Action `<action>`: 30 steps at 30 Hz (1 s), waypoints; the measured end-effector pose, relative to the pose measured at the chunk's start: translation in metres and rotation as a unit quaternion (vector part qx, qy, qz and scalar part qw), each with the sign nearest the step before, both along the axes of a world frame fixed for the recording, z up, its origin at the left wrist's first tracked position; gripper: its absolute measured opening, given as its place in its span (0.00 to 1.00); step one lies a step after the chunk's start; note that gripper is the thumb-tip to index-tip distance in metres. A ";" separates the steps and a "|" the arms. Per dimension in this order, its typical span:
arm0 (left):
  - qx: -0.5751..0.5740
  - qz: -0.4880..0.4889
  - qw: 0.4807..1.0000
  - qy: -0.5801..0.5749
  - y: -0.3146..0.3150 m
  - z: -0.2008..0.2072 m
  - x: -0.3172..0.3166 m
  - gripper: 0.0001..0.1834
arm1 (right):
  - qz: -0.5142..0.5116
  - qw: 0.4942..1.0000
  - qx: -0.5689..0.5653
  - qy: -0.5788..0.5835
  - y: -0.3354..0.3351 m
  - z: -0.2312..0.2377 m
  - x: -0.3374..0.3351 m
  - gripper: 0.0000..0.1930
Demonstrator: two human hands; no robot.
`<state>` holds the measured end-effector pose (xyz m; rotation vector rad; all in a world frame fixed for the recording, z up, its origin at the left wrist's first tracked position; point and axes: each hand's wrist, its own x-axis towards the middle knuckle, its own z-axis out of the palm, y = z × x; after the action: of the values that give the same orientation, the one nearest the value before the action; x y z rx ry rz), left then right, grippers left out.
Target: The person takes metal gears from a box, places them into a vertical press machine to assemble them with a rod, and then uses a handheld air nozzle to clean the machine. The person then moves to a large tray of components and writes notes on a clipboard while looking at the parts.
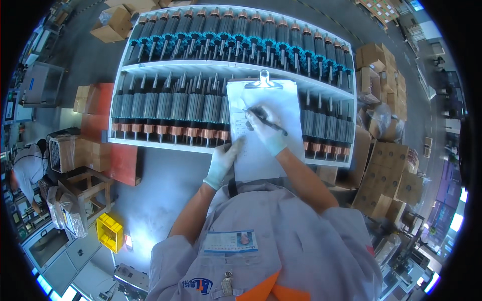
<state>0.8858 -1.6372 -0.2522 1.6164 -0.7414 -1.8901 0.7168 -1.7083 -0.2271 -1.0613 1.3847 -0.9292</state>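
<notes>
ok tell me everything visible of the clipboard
The clipboard has a metal-looking clip at its top holding white paper with printed marks, which hides most of the board. It's held out before the white shelf, clip end farthest. The gloved left hand grips its lower left edge; the gloved right hand holds a dark pen over the paper.

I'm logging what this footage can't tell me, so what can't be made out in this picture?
All in the head view:
- Writing on the sheet: too small and blurred to read; the right hand and pen cover part.
- Lower row of rotors: part hidden behind the clipboard.
- Any fingers of the left hand under the clipboard: hidden by it.
</notes>
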 end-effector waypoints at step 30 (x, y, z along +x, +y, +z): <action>-0.018 -0.076 0.990 -0.119 -0.005 -0.008 -0.002 0.36 | -0.090 0.985 -0.126 0.080 0.009 -0.034 0.014 0.09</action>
<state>0.8839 -1.6419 -0.2606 1.8275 -1.0191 -1.7922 0.7304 -1.6988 -0.2614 -1.2363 1.5436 -1.1980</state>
